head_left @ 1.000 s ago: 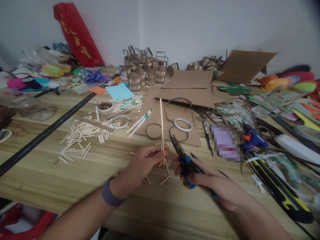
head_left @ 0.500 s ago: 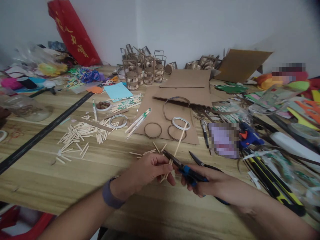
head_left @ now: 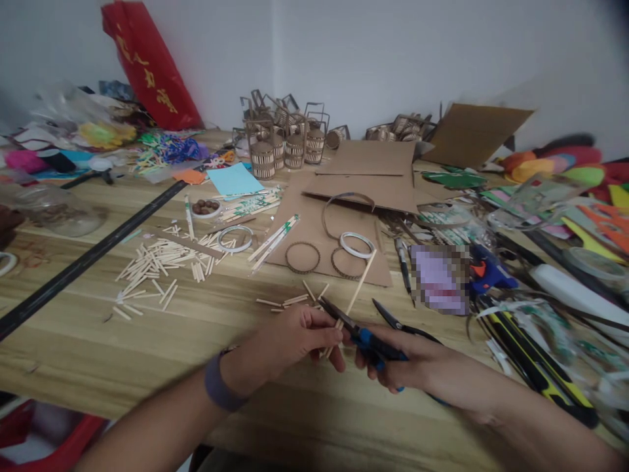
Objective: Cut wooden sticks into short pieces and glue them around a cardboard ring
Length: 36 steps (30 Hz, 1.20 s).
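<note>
Stick [head_left: 361,280]: it had tipped from upright to a rightward lean, held over the bench [head_left: 122,360], in from the middle of its near edge.
Pliers [head_left: 369,339]: a second earlier they were clear of the stick; now their jaws crossed it beside your left fingertips, so the work seemed to be at gripping or cutting.
Left hand [head_left: 299,334]: your thumb and fingers were pinched on the stick.
Right hand [head_left: 400,357]: your fingers were wrapped round the pliers' handles.
Pieces [head_left: 295,299]: they lay just past your left hand, farther from the near edge.
Stick's lower end: lost among your left fingers; you couldn't tell whether the jaws had bitten.
Blade [head_left: 386,314]: your right hand hid what it belonged to.
Purple thing [head_left: 437,278]: partly pixelated, unreadable.
</note>
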{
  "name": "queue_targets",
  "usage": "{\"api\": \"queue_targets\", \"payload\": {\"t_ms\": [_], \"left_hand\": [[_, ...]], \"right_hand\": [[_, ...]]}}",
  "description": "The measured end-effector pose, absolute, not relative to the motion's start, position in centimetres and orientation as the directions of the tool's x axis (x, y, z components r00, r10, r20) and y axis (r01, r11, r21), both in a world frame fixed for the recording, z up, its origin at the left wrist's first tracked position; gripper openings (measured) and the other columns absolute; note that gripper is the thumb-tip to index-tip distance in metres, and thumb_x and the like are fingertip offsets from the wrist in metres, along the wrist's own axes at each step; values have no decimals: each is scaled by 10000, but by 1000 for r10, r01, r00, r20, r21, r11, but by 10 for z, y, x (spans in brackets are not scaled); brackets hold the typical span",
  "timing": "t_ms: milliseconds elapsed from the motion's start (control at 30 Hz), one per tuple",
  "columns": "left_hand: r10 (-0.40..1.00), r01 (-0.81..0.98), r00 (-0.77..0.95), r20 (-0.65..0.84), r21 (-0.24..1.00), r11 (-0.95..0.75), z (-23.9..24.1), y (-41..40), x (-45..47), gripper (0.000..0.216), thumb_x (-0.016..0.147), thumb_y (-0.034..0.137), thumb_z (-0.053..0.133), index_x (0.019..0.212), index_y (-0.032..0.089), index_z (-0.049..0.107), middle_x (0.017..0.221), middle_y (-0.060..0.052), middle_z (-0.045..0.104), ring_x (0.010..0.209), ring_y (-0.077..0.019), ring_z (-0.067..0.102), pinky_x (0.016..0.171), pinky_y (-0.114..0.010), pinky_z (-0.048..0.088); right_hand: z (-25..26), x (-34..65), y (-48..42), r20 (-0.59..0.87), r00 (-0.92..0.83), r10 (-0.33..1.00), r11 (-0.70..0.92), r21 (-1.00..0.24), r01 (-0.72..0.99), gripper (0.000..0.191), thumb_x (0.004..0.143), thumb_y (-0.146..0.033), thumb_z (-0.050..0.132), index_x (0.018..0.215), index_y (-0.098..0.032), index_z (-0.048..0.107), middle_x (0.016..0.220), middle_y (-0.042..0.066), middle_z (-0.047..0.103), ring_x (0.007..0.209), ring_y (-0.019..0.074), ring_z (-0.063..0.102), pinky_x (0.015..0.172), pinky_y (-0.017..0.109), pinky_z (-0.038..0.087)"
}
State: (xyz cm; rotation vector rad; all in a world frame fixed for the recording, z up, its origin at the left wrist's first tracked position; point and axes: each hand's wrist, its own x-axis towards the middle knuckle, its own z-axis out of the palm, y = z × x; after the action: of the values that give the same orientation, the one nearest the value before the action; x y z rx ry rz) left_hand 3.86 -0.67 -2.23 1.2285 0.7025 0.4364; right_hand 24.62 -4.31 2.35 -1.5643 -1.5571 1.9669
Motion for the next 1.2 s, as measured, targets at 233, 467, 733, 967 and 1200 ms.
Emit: {"api": "queue_targets", "payload": {"t_ms": [233, 467, 733, 967, 1200], "left_hand": [[654, 61, 717, -241, 956, 285, -25, -8, 40, 306, 797, 419, 591, 756, 125, 666, 625, -34, 656, 538, -88, 470, 526, -209, 328], [637, 118, 735, -230, 970, 215, -25, -8, 38, 298, 847, 380, 528, 788, 127, 675, 629, -28, 642, 559, -102, 489, 545, -221, 331], [701, 208, 666, -253, 966, 150, -23, -9, 41, 297, 884, 391, 434, 857, 141, 593, 584, 10, 588, 521, -101, 459, 514, -222, 310], [676, 141, 686, -269, 961, 240, -21, -10, 43, 290, 849, 414, 437, 767, 156, 544, 508, 33, 504, 504, -100, 465, 523, -231, 332], [676, 72, 692, -253, 956, 283, -22, -12, 44, 343, 821, 496, 482, 747, 164, 528, 502, 53, 459, 476, -90, 464, 523, -237, 349]], "right_hand": [[19, 242, -46, -556, -398, 729, -374, -811, 449, 308, 592, -212, 531, 893, -189, 589, 784, -5, 529, 697, 141, 462, 570, 252, 353], [15, 233, -47, -398, -419, 816, -168, -858, 486, 157, 592, -153, 465, 724, -200, 538, 655, -33, 423, 618, 126, 385, 558, 257, 311], [14, 239, -47, -502, -409, 762, -354, -852, 387, 225, 640, -209, 538, 862, -200, 576, 825, 0, 560, 742, 150, 491, 621, 261, 381], [20, 238, -48, -571, -416, 707, -497, -821, 282, 311, 607, -190, 558, 916, -199, 599, 843, 8, 560, 748, 150, 503, 601, 257, 374], [12, 236, -49, -532, -439, 724, -450, -847, 284, 256, 635, -200, 548, 890, -191, 560, 782, -11, 499, 687, 127, 457, 572, 239, 377]]}}
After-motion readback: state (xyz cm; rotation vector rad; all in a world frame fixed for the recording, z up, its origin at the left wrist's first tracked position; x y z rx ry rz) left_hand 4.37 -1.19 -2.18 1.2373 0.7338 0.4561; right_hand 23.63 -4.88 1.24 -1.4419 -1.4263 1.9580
